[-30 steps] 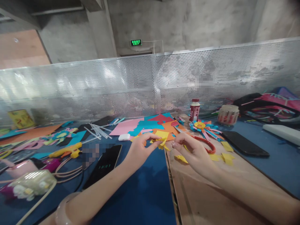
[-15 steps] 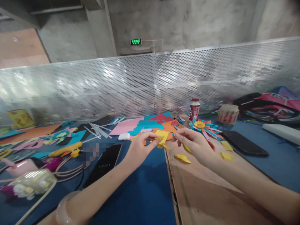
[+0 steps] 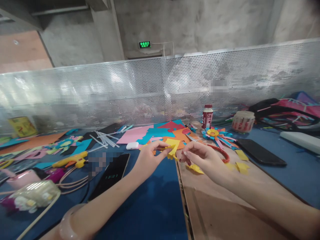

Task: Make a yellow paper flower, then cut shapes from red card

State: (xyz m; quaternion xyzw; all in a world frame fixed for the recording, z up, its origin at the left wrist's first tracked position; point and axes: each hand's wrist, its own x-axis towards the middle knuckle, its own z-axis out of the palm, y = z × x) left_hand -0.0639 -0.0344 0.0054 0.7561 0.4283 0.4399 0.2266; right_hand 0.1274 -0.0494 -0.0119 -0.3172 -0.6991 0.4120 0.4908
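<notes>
Between the thumb and fingers of my left hand (image 3: 152, 158) is a small yellow paper piece (image 3: 172, 154) with a folded, uneven edge. My right hand (image 3: 201, 158) hovers just to its right, fingers curled and thumb close to the index finger. Whatever those fingertips hold, if anything, is too small to make out. Below my right hand a yellow paper cutout (image 3: 195, 169) lies on the brown board (image 3: 215, 203). Scissors with an orange-red handle (image 3: 225, 156) lie partly hidden behind that hand. Yellow paper scraps (image 3: 242, 167) are scattered beyond my right wrist.
Coloured paper sheets (image 3: 136, 134) spread behind my hands, near a white earbud case (image 3: 132, 145). A paper flower (image 3: 213, 133), a drink bottle (image 3: 207, 117) and a glass jar (image 3: 243, 122) stand right of them. Phones (image 3: 261, 152) and a yellow glue gun (image 3: 70, 160) flank the work area.
My right hand has shifted slightly and its fingers have dropped a little, uncovering more of the scissors. My left hand stays in place with the yellow paper piece.
</notes>
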